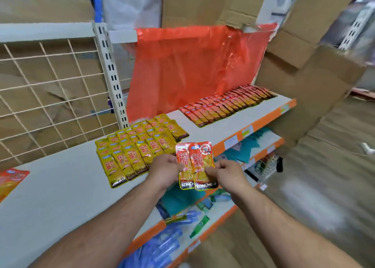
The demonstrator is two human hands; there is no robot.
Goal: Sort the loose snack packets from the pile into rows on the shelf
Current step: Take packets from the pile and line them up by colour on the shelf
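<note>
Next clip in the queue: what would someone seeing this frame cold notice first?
Dead centre, the left hand and right hand pinch a pair of red-orange packets over the front edge of the white shelf. Behind them, a big red plastic sheet drapes against the back of the shelf. On the shelf lie a block of yellow packets just left of the hands and rows of red packets farther back on the right.

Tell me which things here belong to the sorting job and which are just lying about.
Job: two orange packets in left hand and right hand; yellow rows; red rows.
Lying about: red plastic bag; cardboard boxes; blue packs below.
</note>
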